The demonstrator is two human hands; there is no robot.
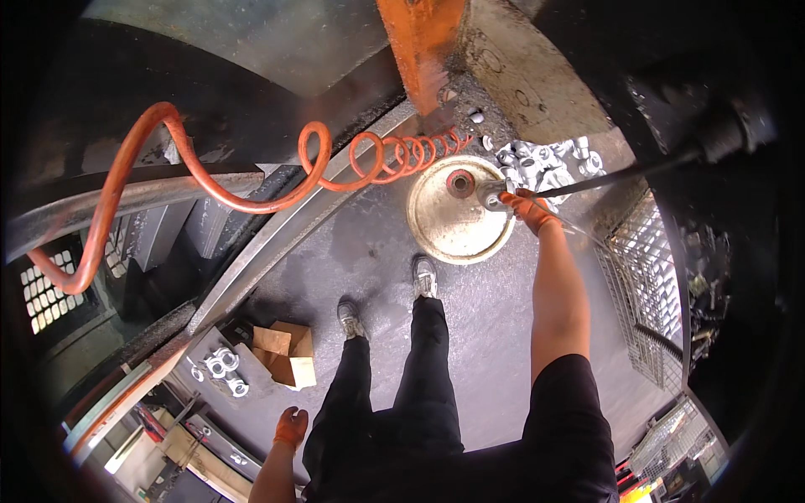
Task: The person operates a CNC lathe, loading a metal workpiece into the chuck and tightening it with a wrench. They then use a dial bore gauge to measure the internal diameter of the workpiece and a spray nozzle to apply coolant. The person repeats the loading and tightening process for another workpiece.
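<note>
My right hand [530,210], in an orange glove, reaches out to the right edge of a round pale drum lid [457,230]. Its fingers are closed on a silver ring-shaped metal fitting [493,195]. On the lid, left of the fitting, lies a reddish ring with a dark centre [460,184]. Several similar silver fittings [549,168] are heaped just beyond the hand. Low at my left side hangs my left hand [291,426], also gloved in orange, fingers loosely bent and nothing visible in them.
A coiled orange hose [251,204] stretches across the upper left. A dark rod [620,174] slants in from the right, close to my right hand. Wire mesh baskets [641,289] stand at right. An open cardboard box [289,352] and more fittings [225,363] lie at lower left.
</note>
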